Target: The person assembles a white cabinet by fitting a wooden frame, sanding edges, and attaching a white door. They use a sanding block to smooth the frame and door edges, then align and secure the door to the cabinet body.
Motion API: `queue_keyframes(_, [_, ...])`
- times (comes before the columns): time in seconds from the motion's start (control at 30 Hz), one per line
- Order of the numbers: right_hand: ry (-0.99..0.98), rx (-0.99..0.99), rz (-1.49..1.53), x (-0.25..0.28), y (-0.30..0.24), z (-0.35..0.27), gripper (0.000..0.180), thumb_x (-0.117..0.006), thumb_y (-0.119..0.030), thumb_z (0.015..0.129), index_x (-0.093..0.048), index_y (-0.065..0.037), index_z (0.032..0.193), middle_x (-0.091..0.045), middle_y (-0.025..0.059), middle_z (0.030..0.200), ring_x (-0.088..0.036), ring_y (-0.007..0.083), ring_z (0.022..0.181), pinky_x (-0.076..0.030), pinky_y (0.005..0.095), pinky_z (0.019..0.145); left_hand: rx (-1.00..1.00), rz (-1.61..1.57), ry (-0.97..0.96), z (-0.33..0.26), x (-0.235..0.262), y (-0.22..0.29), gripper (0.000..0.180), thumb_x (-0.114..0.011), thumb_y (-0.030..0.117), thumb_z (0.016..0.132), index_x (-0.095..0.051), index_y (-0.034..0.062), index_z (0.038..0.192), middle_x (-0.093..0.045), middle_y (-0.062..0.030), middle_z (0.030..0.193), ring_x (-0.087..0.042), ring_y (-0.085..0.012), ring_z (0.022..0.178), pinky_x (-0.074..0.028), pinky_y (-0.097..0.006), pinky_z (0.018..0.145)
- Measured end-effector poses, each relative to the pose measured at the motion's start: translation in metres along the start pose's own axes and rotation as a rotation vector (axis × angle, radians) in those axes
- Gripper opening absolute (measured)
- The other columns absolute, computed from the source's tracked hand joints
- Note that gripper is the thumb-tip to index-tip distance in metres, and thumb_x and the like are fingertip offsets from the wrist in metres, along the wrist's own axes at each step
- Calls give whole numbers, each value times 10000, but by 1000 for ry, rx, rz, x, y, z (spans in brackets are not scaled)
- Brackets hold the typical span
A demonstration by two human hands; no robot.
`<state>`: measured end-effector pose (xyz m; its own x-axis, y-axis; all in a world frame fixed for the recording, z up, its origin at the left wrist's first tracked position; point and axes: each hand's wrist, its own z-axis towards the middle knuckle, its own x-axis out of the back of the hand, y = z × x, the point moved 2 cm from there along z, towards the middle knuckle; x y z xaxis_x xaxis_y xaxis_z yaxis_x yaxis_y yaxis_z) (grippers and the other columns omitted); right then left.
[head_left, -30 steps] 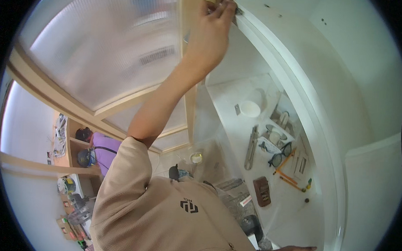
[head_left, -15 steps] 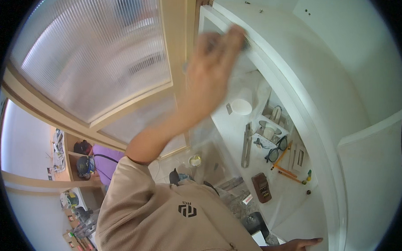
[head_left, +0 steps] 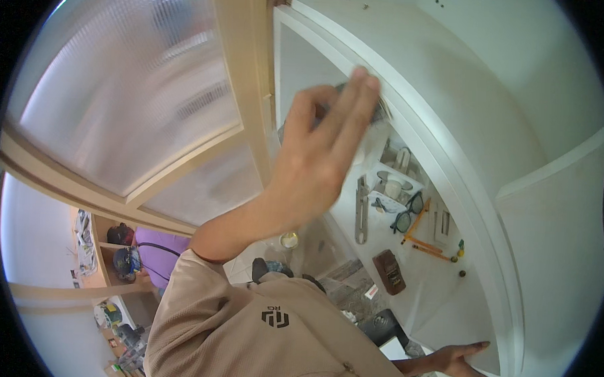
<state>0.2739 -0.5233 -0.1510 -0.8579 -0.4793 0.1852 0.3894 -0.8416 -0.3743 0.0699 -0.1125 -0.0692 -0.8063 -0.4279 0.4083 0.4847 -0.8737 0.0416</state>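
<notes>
My left hand (head_left: 323, 153) is raised to the inner edge of a white frame (head_left: 443, 137), index and middle fingers stretched along it. Under those fingers is a thin grey piece (head_left: 384, 110), perhaps folded sandpaper; the hand mostly hides it. At the lower right, my right hand (head_left: 461, 361) rests near the bottom of the same frame. Its thumb is stretched out and its other fingers point down, with nothing visible in them.
A white surface past the frame bears a metal bar tool (head_left: 361, 210), glasses (head_left: 407, 213), pencils (head_left: 433, 251), a brown block-like tool (head_left: 389, 272) and a white holder (head_left: 393, 192). A ribbed-glass door (head_left: 218, 112) stands left. Another person (head_left: 157, 253) is beyond it.
My left hand has slid down and to the right along the frame edge. The view has shifted slightly, and something green now shows below my right hand, which keeps its place.
</notes>
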Motion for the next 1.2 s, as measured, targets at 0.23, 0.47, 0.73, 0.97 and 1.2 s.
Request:
queue_keyframes(0.23, [15, 29, 11, 3, 5, -2, 817, -703, -282, 1005, -161, -37, 1566, -561, 290, 1337, -695, 377, 1125, -655, 451, 855, -1, 81, 54, 15, -5, -11, 624, -664, -68, 747, -672, 23, 1365, -703, -100, 1342, -561, -272, 985, -489, -339, 776])
queue_keyframes(0.47, [2, 86, -19, 1, 1, 2, 801, -689, -220, 1005, -145, -55, 1569, -530, 292, 1368, -702, 404, 1093, -672, 481, 879, -114, -105, 56, 11, 19, 50, 439, -729, 57, 794, -752, 29, 1231, -747, -74, 1258, -657, -274, 1058, -514, -398, 930])
queue_keyframes(0.73, [-14, 70, 31, 0, -9, 4, 815, -681, -90, 997, -128, -10, 1591, -457, 290, 1442, -618, 327, 1199, -631, 419, 900, -175, -236, 50, 13, 16, 74, 422, -722, 85, 831, -744, 47, 1250, -742, -81, 1248, -648, -327, 1223, -527, -441, 983])
queue_keyframes(0.97, [23, 76, 21, 4, 1, 5, 817, -690, -131, 995, -145, 3, 1589, -462, 295, 1420, -626, 366, 1199, -630, 446, 908, -105, -226, 65, 15, 11, 77, 426, -707, 60, 817, -753, -11, 1235, -758, -139, 1211, -665, -326, 1146, -541, -379, 908])
queue_keyframes(1.2, [21, 90, 36, 6, 17, 0, 834, -689, -198, 999, -130, 9, 1583, -397, 310, 1462, -574, 390, 1282, -621, 465, 936, -159, -191, 25, 10, 17, 76, 426, -696, 50, 820, -749, -26, 1236, -752, -141, 1230, -666, -306, 1158, -519, -376, 967])
